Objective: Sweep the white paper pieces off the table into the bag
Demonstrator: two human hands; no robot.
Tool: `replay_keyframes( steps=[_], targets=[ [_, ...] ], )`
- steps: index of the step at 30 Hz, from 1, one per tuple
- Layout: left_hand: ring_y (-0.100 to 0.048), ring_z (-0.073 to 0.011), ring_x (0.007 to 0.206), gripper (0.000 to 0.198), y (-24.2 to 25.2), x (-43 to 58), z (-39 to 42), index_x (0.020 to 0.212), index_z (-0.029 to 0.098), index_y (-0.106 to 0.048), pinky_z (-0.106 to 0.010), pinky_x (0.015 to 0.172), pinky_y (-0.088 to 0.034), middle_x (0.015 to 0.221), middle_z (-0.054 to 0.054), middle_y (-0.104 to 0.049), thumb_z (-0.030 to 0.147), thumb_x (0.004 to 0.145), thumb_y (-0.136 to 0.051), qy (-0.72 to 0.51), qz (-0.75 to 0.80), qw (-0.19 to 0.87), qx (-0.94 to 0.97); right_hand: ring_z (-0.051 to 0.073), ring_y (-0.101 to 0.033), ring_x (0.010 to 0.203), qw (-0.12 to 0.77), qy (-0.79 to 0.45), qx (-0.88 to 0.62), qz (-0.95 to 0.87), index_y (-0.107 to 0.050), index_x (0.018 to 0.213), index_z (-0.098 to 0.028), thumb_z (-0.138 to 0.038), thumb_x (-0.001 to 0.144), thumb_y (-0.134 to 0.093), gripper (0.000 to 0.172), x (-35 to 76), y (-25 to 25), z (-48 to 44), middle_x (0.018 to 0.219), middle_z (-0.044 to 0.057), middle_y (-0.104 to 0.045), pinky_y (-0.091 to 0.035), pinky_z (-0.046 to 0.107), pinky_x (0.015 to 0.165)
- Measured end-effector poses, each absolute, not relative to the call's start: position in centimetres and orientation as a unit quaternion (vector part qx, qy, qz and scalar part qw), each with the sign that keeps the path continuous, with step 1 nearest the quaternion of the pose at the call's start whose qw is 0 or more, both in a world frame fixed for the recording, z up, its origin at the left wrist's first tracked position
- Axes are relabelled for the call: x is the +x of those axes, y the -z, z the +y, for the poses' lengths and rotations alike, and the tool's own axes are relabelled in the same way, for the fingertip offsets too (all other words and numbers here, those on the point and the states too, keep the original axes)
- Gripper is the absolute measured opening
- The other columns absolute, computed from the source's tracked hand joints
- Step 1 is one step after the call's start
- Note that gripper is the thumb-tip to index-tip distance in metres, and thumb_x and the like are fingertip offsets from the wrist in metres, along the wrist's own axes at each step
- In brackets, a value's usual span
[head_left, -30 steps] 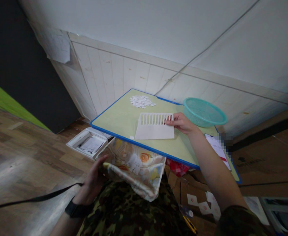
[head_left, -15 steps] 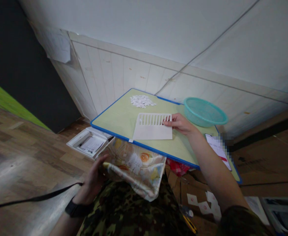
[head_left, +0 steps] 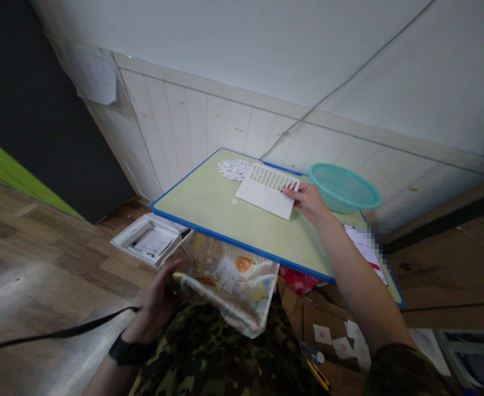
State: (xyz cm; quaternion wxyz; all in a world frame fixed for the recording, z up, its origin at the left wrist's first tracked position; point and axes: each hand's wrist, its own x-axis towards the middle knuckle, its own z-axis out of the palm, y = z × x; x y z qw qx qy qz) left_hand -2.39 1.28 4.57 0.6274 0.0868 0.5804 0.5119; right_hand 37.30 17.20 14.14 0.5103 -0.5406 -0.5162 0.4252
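My right hand (head_left: 310,201) grips the right end of a white slotted plastic scraper (head_left: 264,197), held tilted over the table. Just behind the scraper lies a pile of small white pieces (head_left: 230,169), partly hidden by it. One loose white piece (head_left: 234,201) rests on the tabletop to the scraper's left. Below the table's front edge, my left hand (head_left: 161,294) is closed on the left rim of a fruit-patterned tray (head_left: 242,316). White pieces (head_left: 225,273) lie inside the tray, which sits against my lap.
The pale green table (head_left: 184,201) has a blue edge and stands by the wall. A turquoise basin (head_left: 343,190) and a paper-covered clipboard (head_left: 363,245) are on its right side. An open white box (head_left: 149,239) is at the left; cardboard (head_left: 444,264) stands right.
My right hand has moved the scraper from the front edge back towards the pile, turning it clockwise. A loose white piece now shows on the tabletop. The left hand and tray stay put.
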Motion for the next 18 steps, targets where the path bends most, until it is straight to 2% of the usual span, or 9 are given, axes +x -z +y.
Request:
replay_keyframes(
  steps=[6, 12, 18],
  targets=[
    [-0.058, -0.018, 0.051, 0.026, -3.9, -2.6, 1.2, 0.082, 0.02, -0.076, -0.03, 0.049, -0.047, 0.059, 0.003, -0.063, 0.036, 0.066, -0.087, -0.523, 0.573, 0.623, 0.098, 0.026, -0.075, 0.083, 0.477, -0.438, -0.546, -0.532, -0.085, 0.084, -0.019, -0.057, 0.052, -0.104, 0.053, 36.9, -14.3, 16.9, 0.089, 0.008, -0.083, -0.057, 0.037, 0.075],
    [-0.055, -0.0167, 0.051, 0.024, -3.6, -2.7, 1.3, 0.076, 0.019, -0.074, -0.029, 0.047, -0.046, 0.057, 0.003, -0.06, 0.036, 0.066, -0.087, -0.524, 0.574, 0.623, 0.091, 0.024, -0.075, 0.078, 0.42, -0.481, -0.526, -0.562, -0.087, 0.085, -0.019, -0.053, 0.056, -0.103, 0.049, 37.0, -15.0, 16.2, 0.09, 0.008, -0.084, -0.055, 0.034, 0.071],
    [-0.059, -0.0185, 0.053, 0.025, -3.7, -2.7, 1.2, 0.082, 0.02, -0.077, -0.03, 0.049, -0.048, 0.06, 0.002, -0.064, 0.037, 0.066, -0.086, -0.528, 0.571, 0.62, 0.102, 0.024, -0.074, 0.076, 0.439, -0.482, -0.528, -0.545, -0.086, 0.082, -0.019, -0.052, 0.054, -0.104, 0.046, 37.3, -15.1, 16.4, 0.088, 0.008, -0.084, -0.054, 0.034, 0.07]
  ],
)
